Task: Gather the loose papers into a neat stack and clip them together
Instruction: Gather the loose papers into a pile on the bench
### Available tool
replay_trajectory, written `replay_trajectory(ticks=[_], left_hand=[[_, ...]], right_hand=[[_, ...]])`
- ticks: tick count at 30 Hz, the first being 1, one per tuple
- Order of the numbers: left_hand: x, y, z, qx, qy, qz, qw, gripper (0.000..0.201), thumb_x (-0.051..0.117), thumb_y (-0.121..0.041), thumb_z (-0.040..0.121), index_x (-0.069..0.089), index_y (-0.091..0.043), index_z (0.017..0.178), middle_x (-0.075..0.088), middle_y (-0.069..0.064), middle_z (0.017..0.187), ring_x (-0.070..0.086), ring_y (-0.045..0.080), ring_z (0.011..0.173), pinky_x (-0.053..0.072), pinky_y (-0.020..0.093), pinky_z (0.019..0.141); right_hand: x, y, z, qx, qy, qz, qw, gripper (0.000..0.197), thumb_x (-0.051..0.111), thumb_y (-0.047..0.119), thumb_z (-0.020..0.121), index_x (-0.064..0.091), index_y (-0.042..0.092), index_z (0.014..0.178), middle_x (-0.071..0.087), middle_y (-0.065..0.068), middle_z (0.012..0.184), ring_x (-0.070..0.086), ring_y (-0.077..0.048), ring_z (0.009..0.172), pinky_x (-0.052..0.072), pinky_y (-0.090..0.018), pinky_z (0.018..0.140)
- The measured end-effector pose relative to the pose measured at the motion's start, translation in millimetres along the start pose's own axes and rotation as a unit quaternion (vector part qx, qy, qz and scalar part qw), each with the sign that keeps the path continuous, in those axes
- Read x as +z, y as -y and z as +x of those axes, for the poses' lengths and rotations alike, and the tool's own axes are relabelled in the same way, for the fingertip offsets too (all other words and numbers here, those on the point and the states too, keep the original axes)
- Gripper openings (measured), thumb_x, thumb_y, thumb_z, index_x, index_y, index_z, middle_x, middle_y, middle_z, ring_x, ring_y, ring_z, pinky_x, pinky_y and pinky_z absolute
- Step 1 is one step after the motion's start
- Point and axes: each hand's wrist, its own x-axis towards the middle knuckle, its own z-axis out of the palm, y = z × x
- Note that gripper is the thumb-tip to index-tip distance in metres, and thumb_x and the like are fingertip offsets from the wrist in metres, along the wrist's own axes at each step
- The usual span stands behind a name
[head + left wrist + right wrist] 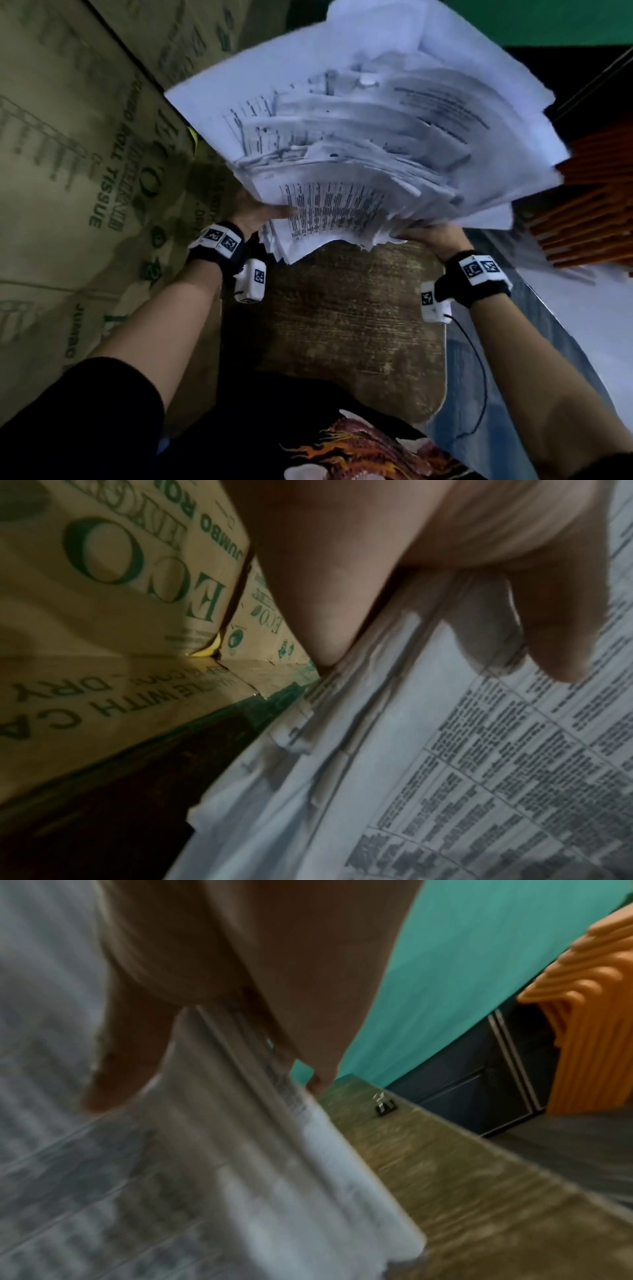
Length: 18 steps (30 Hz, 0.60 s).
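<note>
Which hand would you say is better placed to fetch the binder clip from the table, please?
Probably the right hand: the binder clip lies on the wooden table on its side, just beyond its fingers. The left hand could keep gripping the paper stack, whose sheets are not yet aligned.

Printed white papers [359, 147], fanned and uneven; apparently lifted above table.

Lighting dim throughout, with a green-yellow cast. Head view: wide-angle bending at the edges; the papers [359, 144] are the brightest area, their far sheets smeared by motion blur. Left wrist view: the hand [428, 569] is soft, print on the sheets partly legible. Right wrist view: heavily blurred; a small dark object [385, 1106] on the table [445, 1191], possibly a clip.
</note>
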Motion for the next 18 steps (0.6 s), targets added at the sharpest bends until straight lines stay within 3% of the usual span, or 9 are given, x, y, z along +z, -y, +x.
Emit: replay_trajectory(ticks=[3, 6, 8, 10, 11, 13, 14, 16, 18], left_hand=[[11, 2, 1, -0.007, -0.06, -0.003, 0.998, 0.081, 0.096, -0.036, 0.045, 0.063, -0.013, 0.116, 0.068, 0.001, 0.116, 0.064, 0.016, 0.109, 0.055, 0.038, 0.092], [17, 4, -2, 0.042, -0.138, -0.039, 0.989, 0.062, 0.096, -0.033, 0.045, 0.068, -0.018, 0.099, 0.071, 0.003, 0.109, 0.066, 0.019, 0.107, 0.056, 0.043, 0.09], [20, 4, -9, 0.09, -0.151, -0.074, 0.982, 0.046, 0.096, -0.024, 0.049, 0.07, -0.023, 0.088, 0.074, -0.004, 0.099, 0.07, 0.015, 0.1, 0.058, 0.044, 0.088], [19, 2, -14, 0.093, -0.135, -0.097, 0.982, 0.041, 0.093, -0.013, 0.055, 0.072, -0.019, 0.091, 0.075, -0.01, 0.094, 0.071, 0.008, 0.094, 0.059, 0.036, 0.085], [17, 3, -15, 0.072, -0.126, -0.089, 0.985, 0.043, 0.093, -0.015, 0.056, 0.072, -0.013, 0.093, 0.075, -0.009, 0.092, 0.071, 0.006, 0.091, 0.06, 0.03, 0.081], [6, 7, -13, 0.033, -0.101, -0.053, 0.993, 0.04, 0.092, -0.021, 0.056, 0.07, -0.01, 0.087, 0.074, -0.01, 0.079, 0.071, 0.006, 0.077, 0.058, 0.021, 0.066], [0, 8, -12, 0.031, -0.079, -0.035, 0.996, 0.041, 0.094, -0.026, 0.053, 0.069, -0.011, 0.082, 0.072, -0.009, 0.072, 0.069, 0.01, 0.069, 0.057, 0.022, 0.06], [-9, 6, -5, 0.005, -0.002, 0.035, 0.999, 0.061, 0.096, -0.041, 0.043, 0.072, -0.006, 0.086, 0.073, -0.001, 0.076, 0.067, 0.01, 0.062, 0.058, 0.024, 0.059], [-4, 0, -2, 0.003, 0.062, 0.06, 0.996, 0.061, 0.094, -0.027, 0.053, 0.069, -0.007, 0.105, 0.072, 0.0, 0.101, 0.07, 0.003, 0.084, 0.057, 0.021, 0.077]], right_hand=[[21, 17, -3, -0.011, -0.072, 0.018, 0.997, 0.021, 0.078, 0.02, 0.077, 0.065, 0.019, 0.092, 0.067, -0.006, 0.101, 0.064, -0.024, 0.096, 0.05, -0.041, 0.095], [31, 23, -4, -0.001, -0.141, 0.066, 0.988, 0.03, 0.075, 0.031, 0.077, 0.061, 0.018, 0.101, 0.066, -0.012, 0.113, 0.061, -0.026, 0.105, 0.047, -0.03, 0.088], [30, 23, -6, 0.047, -0.133, 0.084, 0.986, 0.025, 0.068, 0.031, 0.085, 0.062, 0.017, 0.105, 0.065, -0.01, 0.116, 0.065, -0.016, 0.098, 0.049, -0.022, 0.083], [22, 18, -10, 0.062, -0.123, 0.105, 0.985, 0.012, 0.063, 0.023, 0.09, 0.061, 0.019, 0.102, 0.061, -0.002, 0.11, 0.063, 0.007, 0.071, 0.049, -0.01, 0.073], [16, 15, -13, 0.053, -0.114, 0.093, 0.988, 0.008, 0.062, 0.018, 0.091, 0.065, 0.026, 0.092, 0.064, 0.002, 0.104, 0.059, 0.013, 0.063, 0.047, -0.009, 0.072], [2, 8, -19, 0.006, -0.089, 0.053, 0.995, 0.042, 0.064, 0.012, 0.088, 0.07, 0.045, 0.064, 0.07, 0.023, 0.079, 0.057, 0.019, 0.063, 0.045, -0.009, 0.077], [-3, 7, -20, -0.026, -0.086, 0.037, 0.995, 0.048, 0.067, 0.006, 0.085, 0.071, 0.047, 0.062, 0.068, 0.031, 0.071, 0.058, 0.021, 0.067, 0.045, -0.007, 0.077], [-10, 5, -17, -0.057, -0.097, 0.023, 0.993, 0.031, 0.074, 0.001, 0.077, 0.076, 0.031, 0.081, 0.071, 0.023, 0.075, 0.06, 0.017, 0.073, 0.051, -0.01, 0.078], [-7, 12, -9, -0.062, -0.088, 0.022, 0.994, 0.027, 0.078, -0.001, 0.072, 0.068, 0.014, 0.093, 0.07, 0.015, 0.081, 0.061, 0.013, 0.068, 0.054, -0.014, 0.074]])
